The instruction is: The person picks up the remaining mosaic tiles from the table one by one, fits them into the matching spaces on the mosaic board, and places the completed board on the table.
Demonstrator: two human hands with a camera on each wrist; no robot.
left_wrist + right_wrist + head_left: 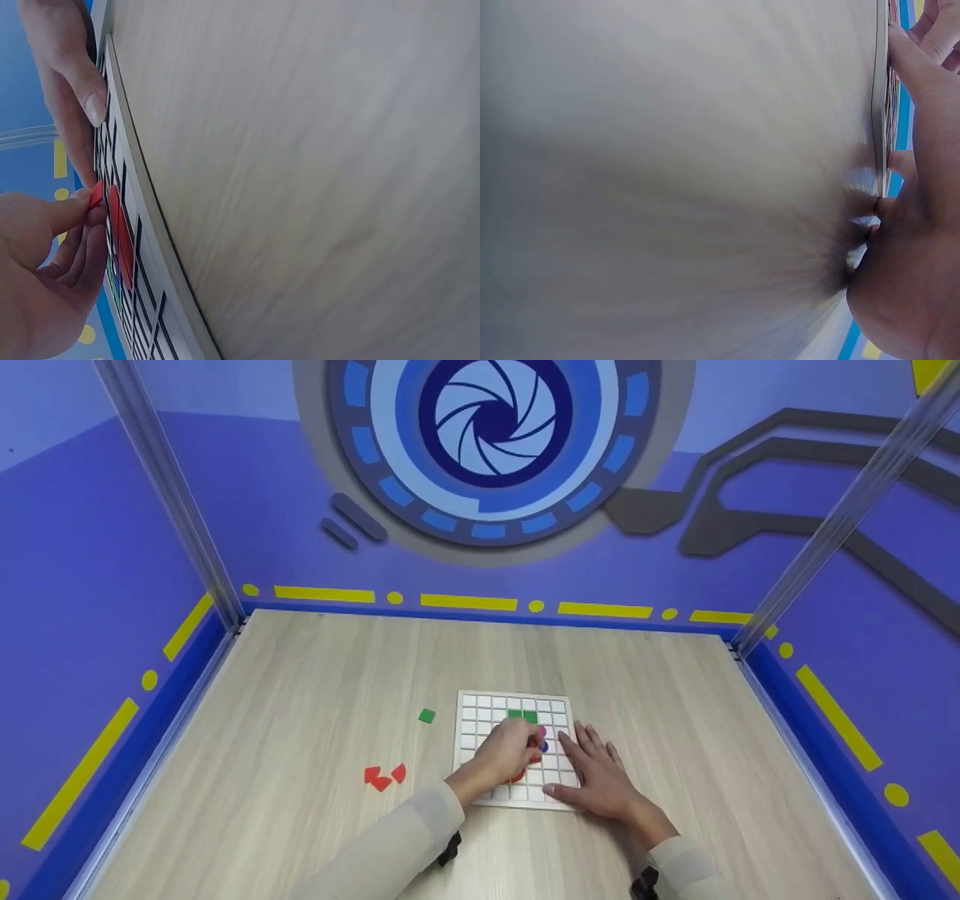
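A white gridded board (469, 727) with a pale wooden rim lies flat on the table. Over its middle, my left hand (501, 751) pinches a small red piece (97, 195) between thumb and fingertips. Flat red pieces (123, 244) lie on the squares beneath that hand, partly hidden by it. Two green squares (523, 715) fill cells near the board's far side. Close to the left fingertips are a magenta piece (543, 731) and a blue piece (544, 747). My right hand (604, 781), fingers spread, rests along the board's right edge, with its thumb on the near right part.
Left of the board, a loose green square (427, 715) lies on the wooden table (330, 697). Nearer to me are several loose red pieces (382, 784), some with a curved edge. Blue printed walls (480, 577) with metal corner posts enclose the table's back and sides.
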